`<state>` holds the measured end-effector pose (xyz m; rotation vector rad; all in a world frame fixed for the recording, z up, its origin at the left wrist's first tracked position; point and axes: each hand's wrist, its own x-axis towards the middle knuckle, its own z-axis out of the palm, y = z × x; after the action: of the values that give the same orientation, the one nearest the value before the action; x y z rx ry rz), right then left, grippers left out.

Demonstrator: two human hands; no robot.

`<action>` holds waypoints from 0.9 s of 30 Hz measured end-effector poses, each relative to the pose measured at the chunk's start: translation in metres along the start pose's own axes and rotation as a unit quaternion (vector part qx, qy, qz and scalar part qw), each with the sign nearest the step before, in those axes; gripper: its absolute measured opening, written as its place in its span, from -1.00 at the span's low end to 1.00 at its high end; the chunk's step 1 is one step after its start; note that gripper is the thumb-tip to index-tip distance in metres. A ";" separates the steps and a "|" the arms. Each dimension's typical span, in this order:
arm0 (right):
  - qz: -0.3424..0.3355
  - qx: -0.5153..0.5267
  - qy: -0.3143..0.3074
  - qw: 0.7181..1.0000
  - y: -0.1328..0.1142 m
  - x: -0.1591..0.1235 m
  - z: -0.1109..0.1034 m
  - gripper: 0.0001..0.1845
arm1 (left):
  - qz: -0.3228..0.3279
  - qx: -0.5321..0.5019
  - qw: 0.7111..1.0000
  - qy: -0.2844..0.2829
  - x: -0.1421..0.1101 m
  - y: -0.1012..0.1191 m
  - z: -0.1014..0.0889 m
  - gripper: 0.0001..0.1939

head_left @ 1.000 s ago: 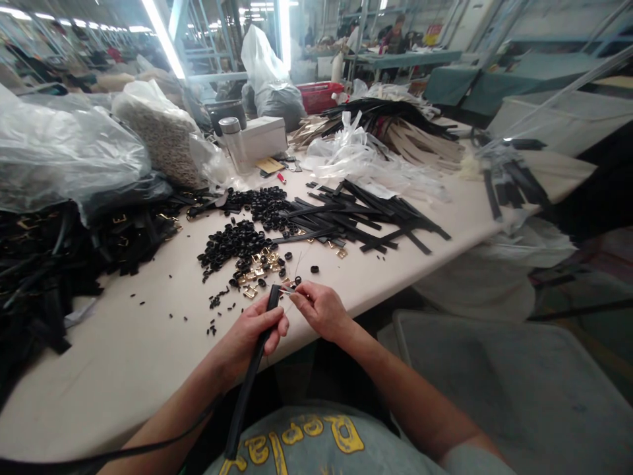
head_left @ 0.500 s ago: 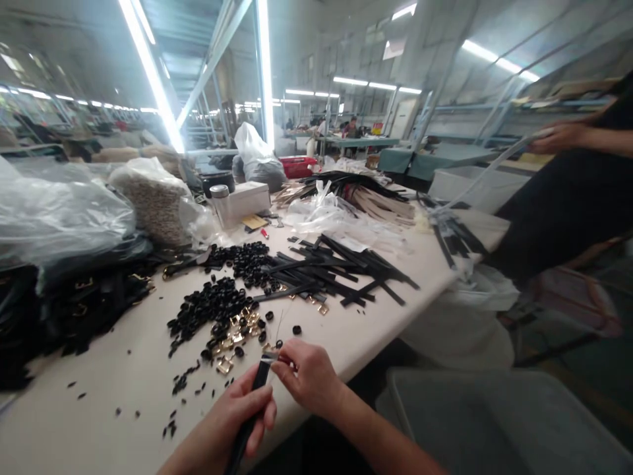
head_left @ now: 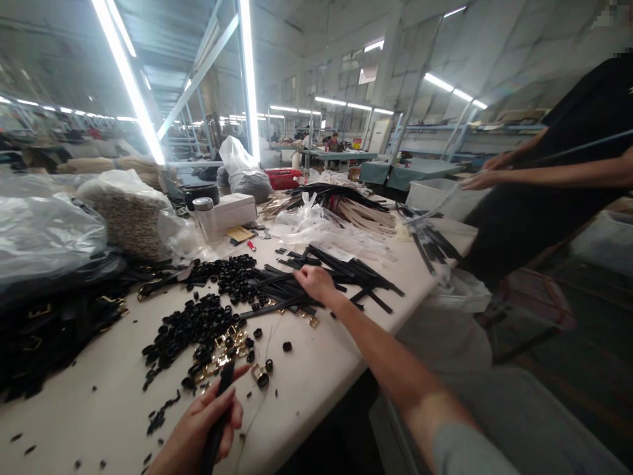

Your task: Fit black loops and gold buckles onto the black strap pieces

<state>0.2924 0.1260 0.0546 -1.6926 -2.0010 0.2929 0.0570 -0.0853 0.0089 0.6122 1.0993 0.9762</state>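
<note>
My left hand is closed around a long black strap at the near edge of the table; the strap's end points toward a heap of gold buckles. My right hand is stretched out over the pile of short black strips in the middle of the table, fingers curled down onto them. Whether it has hold of a strip is hidden. Black loop rings lie heaped between my two hands.
A white table carries plastic bags, a white box, a metal flask and beige straps. A person in black stands at the right end, pulling a strap. A grey bin sits under my right arm.
My right hand left the strap end and reached forward to the black strips. My left hand kept the strap. The camera tilted up, and the person at the right came into view.
</note>
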 end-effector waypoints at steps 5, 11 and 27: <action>0.048 -0.011 0.046 0.998 0.024 0.061 -0.029 -0.48 | 0.023 -0.012 0.999 0.037 -0.019 0.017 -0.022 -0.36; -0.064 0.025 0.065 0.996 0.023 0.053 -0.016 -0.58 | 0.069 -0.036 0.992 0.102 -0.031 0.029 -0.044 -0.55; -0.512 -0.125 -0.180 0.830 -0.069 -0.166 0.040 -0.81 | 0.091 -0.113 0.980 0.138 -0.020 0.029 -0.053 -0.72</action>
<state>0.2301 -0.0426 0.0147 -0.4618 -3.0023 -0.0561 -0.0048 -0.0918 0.0228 0.4036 1.1673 1.3559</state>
